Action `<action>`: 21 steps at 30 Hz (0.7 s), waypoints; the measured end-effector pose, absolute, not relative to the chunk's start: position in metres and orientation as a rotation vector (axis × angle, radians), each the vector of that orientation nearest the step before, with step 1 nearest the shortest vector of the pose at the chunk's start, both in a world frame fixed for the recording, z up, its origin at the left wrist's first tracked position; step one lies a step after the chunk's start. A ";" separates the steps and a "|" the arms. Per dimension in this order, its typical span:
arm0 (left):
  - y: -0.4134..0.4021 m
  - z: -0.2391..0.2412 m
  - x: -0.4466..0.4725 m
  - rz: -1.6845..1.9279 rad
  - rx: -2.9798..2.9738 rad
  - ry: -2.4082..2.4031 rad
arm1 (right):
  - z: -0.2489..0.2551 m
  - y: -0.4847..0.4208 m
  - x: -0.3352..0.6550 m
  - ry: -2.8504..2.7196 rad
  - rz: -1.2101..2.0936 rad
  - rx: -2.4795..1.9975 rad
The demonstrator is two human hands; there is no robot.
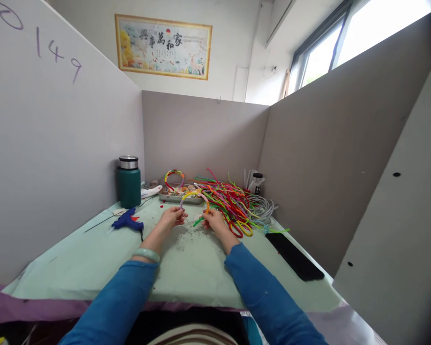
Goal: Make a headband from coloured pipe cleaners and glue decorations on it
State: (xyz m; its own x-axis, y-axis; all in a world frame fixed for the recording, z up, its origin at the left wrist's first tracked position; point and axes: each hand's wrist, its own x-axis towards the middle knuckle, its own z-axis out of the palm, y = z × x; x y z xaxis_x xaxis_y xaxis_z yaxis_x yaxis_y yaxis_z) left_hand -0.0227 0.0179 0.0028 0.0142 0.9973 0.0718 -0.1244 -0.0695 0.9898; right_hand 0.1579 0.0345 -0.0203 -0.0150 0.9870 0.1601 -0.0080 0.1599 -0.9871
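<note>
Hands come together in the head view, the only one, on the multicoloured hoop that arches between them. The left hand pinches its near end on that side, fingertips closed on it beside a purple stretch; the right hand grips the opposite end, thumb and fingers closed near an orange-yellow stretch. So the hoop sits just beyond both hands, its curve pointing away from the person. As for progress, the visible curve looks covered from one hand to the other, in purple, yellow, pink and orange bands; what seems left lies at the ends, where a green fuzzy piece sticks out loose just left of the right hand and a thin pale strip juts out beside the left. Whether the covering runs on beneath the fingers cannot be told. Beyond the left hand, a second coloured ring stands at a metal tray of small pieces, and it appears further along, coloured all round. Beyond and right of the right hand lies a tangled heap of fuzzy stems, so plenty of material remains. Left of the left hand rests a blue glue gun, untouched.
</note>
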 end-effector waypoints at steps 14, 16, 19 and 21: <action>0.025 -0.001 -0.027 1.329 1.124 1.093 | -0.015 0.049 0.198 -1.353 0.389 -1.408; 0.022 0.000 -0.026 1.324 1.152 1.099 | -0.010 0.049 0.215 -1.317 0.170 -1.566; 0.019 0.002 -0.026 1.314 1.171 1.111 | -0.004 0.045 0.241 -1.219 -0.033 -1.803; 0.019 0.002 -0.025 1.313 1.165 1.116 | -0.001 0.043 0.260 -1.139 -0.077 -1.877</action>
State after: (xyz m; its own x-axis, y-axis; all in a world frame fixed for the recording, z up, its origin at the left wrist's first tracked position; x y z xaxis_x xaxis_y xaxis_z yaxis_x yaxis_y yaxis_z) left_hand -0.0254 0.0193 0.0021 -0.0208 0.9981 0.0574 -0.1035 -0.0593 0.9929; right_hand 0.2598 0.0428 -0.0013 0.5718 0.6739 0.4679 0.7309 -0.1594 -0.6637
